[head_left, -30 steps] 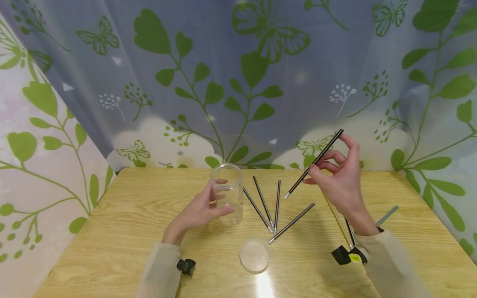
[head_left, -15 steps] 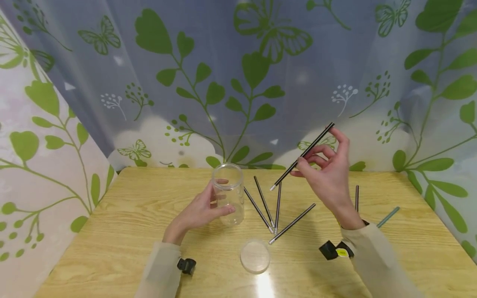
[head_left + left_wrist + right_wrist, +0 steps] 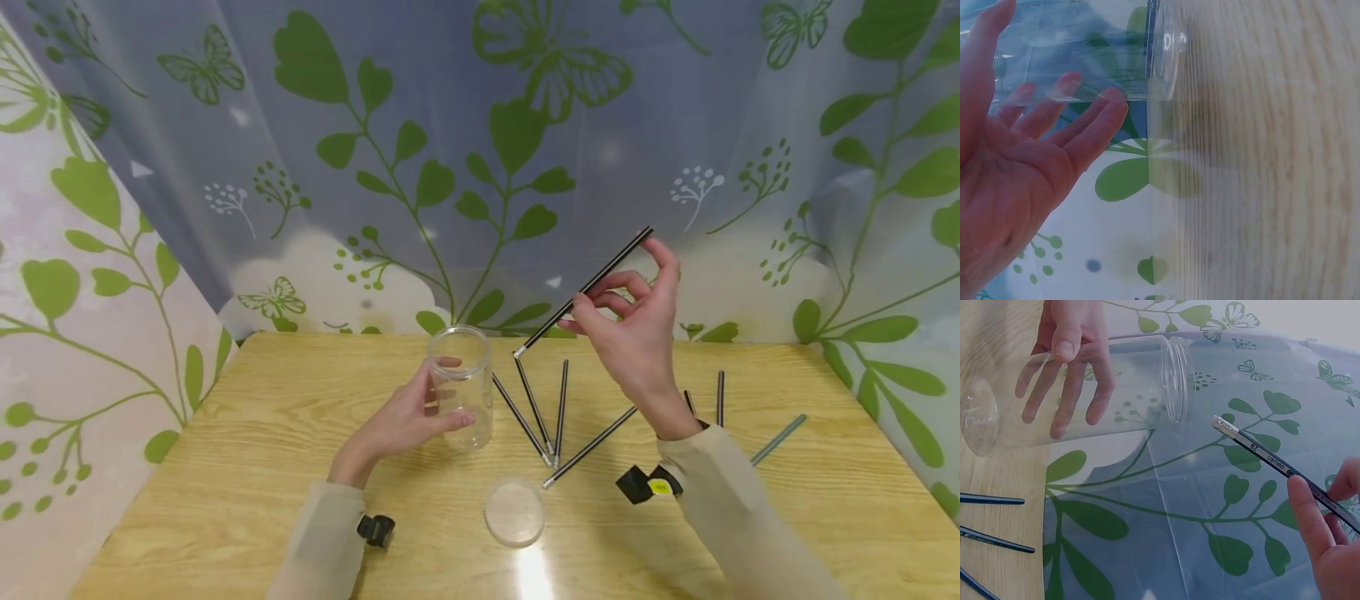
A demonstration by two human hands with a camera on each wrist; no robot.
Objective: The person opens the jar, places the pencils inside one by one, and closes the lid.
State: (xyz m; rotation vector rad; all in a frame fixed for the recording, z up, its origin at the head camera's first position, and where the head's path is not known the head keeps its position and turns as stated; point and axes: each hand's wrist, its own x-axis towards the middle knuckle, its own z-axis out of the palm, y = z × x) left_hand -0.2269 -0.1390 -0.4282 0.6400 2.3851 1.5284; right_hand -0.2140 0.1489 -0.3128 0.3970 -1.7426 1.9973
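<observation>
My left hand [image 3: 405, 425] grips a clear, lidless jar [image 3: 478, 392] that stands upright on the table, its thumb in front and fingers behind. In the left wrist view, fingers [image 3: 1094, 134] lie along the jar's wall. To the right, my right hand [image 3: 633, 333] pinches a black pencil [image 3: 551, 322] with pale stripes, held slanted in the air. Its white eraser end [image 3: 1225, 426] points down toward the jar, a short gap from the rim [image 3: 1179, 381] in the right wrist view. Several similar pencils [image 3: 562, 412] lie between the hands.
A round clear lid [image 3: 514, 512] lies flat in front of the jar. Beyond the right wrist are a dark pencil [image 3: 721, 398] and a grey-green pencil [image 3: 778, 440]. A patterned curtain [image 3: 375, 208] hangs behind the wooden table [image 3: 247, 467].
My right hand has moved left and up with the pencil, bringing its eraser end nearer the jar. The left hand and the jar stay in place.
</observation>
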